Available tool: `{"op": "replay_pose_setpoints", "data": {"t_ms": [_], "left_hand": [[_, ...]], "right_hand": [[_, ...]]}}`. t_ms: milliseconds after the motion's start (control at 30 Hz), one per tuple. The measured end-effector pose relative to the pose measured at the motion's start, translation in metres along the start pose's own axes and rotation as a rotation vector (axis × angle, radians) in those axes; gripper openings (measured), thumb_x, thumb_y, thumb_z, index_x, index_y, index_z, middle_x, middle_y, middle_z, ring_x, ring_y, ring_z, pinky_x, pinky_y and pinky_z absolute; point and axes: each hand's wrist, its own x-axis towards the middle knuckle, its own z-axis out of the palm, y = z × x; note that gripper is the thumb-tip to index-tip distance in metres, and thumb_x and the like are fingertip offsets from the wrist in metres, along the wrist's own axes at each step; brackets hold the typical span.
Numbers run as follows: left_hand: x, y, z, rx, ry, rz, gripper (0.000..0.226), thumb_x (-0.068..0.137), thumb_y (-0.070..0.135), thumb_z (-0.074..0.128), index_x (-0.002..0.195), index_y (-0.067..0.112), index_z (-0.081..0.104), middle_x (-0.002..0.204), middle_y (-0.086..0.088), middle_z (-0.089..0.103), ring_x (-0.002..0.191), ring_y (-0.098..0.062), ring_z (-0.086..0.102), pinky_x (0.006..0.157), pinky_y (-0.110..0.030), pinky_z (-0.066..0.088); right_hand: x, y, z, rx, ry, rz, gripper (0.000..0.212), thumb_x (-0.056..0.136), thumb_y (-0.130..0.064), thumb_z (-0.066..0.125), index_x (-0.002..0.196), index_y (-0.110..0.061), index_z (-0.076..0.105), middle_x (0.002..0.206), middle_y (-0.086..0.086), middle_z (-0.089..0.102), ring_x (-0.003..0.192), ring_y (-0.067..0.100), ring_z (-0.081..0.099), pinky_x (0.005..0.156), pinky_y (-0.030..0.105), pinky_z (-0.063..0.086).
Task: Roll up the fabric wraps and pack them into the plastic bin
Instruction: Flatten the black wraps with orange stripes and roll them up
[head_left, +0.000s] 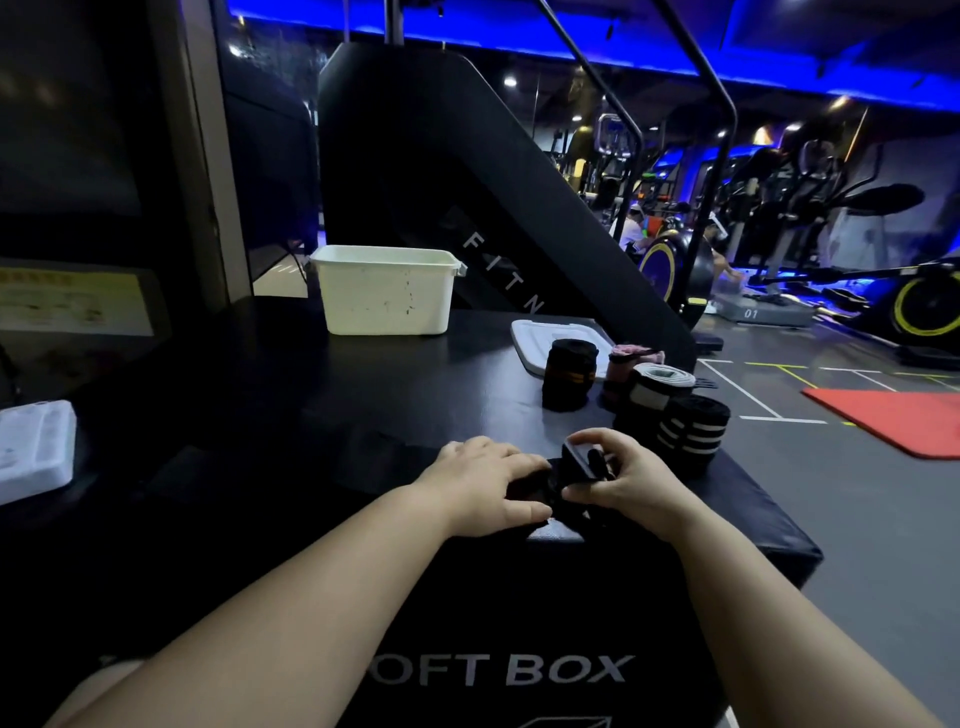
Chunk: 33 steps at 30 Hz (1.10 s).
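Note:
A black fabric wrap (574, 470) lies at the near edge of the black soft box (311, 395), partly rolled. My left hand (491, 486) grips its left part with curled fingers. My right hand (621, 475) pinches the rolled end, which stands up between thumb and fingers. The wrap's loose tail (363, 447) stretches left across the box top. Several finished rolls stand to the right: a black one with orange stripes (569, 374), a pink one (623, 366), a grey-and-white one (657, 387) and a black one with white stripes (688, 434). The white plastic bin (387, 291) stands open at the back.
The bin's white lid (535, 343) lies flat behind the rolls. A white packet (34, 449) sits at the far left. A large black fitness machine (467, 182) rises behind the box. Gym floor with a red mat (893, 418) lies to the right.

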Motion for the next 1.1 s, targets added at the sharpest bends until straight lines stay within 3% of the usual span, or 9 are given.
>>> {"op": "replay_pose_setpoints", "data": {"t_ms": [133,267,333,433,600,733,867,1100], "left_hand": [[0.002,0.001,0.0,-0.032,0.023,0.004,0.06,0.085,0.07,0.049,0.14,0.046,0.04,0.142,0.016,0.044,0.132,-0.016,0.034,0.108,-0.044,0.026],[0.004,0.004,0.003,-0.061,0.03,0.021,0.056,0.087,0.068,0.047,0.139,0.048,0.039,0.141,0.022,0.044,0.132,-0.012,0.033,0.107,-0.044,0.024],[0.003,0.005,0.004,-0.066,0.033,0.023,0.054,0.088,0.066,0.047,0.139,0.049,0.039,0.142,0.024,0.042,0.132,-0.011,0.032,0.108,-0.043,0.022],[0.002,0.005,0.004,-0.074,0.031,0.016,0.054,0.089,0.066,0.047,0.14,0.05,0.038,0.145,0.026,0.038,0.132,-0.009,0.03,0.108,-0.039,0.019],[0.0,0.005,0.003,-0.097,0.032,0.021,0.054,0.089,0.064,0.049,0.14,0.05,0.039,0.147,0.028,0.036,0.133,-0.007,0.029,0.11,-0.038,0.018],[0.001,0.003,0.003,-0.088,0.001,0.029,0.049,0.091,0.062,0.047,0.139,0.054,0.039,0.149,0.026,0.033,0.136,-0.007,0.024,0.111,-0.038,0.015],[0.0,0.005,0.002,-0.093,0.0,0.02,0.048,0.093,0.058,0.048,0.14,0.053,0.04,0.15,0.024,0.033,0.137,-0.009,0.023,0.112,-0.038,0.014],[-0.002,0.005,0.003,-0.078,0.003,0.028,0.05,0.093,0.06,0.045,0.142,0.052,0.037,0.151,0.022,0.032,0.138,-0.007,0.021,0.112,-0.036,0.011]], "right_hand": [[-0.003,-0.004,-0.004,0.17,-0.078,0.026,0.058,0.066,-0.001,0.085,0.11,-0.032,0.065,0.093,0.002,0.061,0.074,0.008,0.061,0.073,0.021,0.053],[-0.005,-0.004,-0.007,0.377,-0.135,0.032,0.059,0.07,0.014,0.076,0.117,-0.021,0.063,0.095,0.012,0.062,0.076,0.014,0.062,0.07,0.023,0.054],[-0.004,-0.002,-0.009,0.396,-0.128,0.024,0.06,0.07,0.012,0.077,0.115,-0.025,0.066,0.096,0.01,0.061,0.077,0.011,0.061,0.072,0.024,0.054],[-0.003,0.0,-0.01,0.318,-0.111,0.0,0.064,0.063,-0.001,0.08,0.113,-0.04,0.068,0.113,0.008,0.059,0.096,0.013,0.06,0.087,0.032,0.054],[-0.004,-0.001,-0.01,0.374,-0.159,-0.004,0.069,0.073,0.017,0.07,0.12,-0.033,0.064,0.1,0.002,0.058,0.079,0.013,0.061,0.075,0.026,0.055],[-0.003,-0.001,-0.014,0.398,-0.233,0.007,0.074,0.066,0.008,0.08,0.124,-0.033,0.062,0.09,0.002,0.052,0.076,0.012,0.056,0.074,0.024,0.051],[0.0,-0.003,-0.012,0.484,-0.241,0.008,0.077,0.064,0.012,0.078,0.127,-0.027,0.059,0.093,0.003,0.051,0.076,0.011,0.053,0.071,0.024,0.051],[-0.001,-0.009,-0.009,0.581,-0.175,0.047,0.079,0.058,0.002,0.076,0.127,-0.031,0.057,0.111,0.008,0.064,0.092,0.02,0.069,0.075,0.028,0.055]]}}
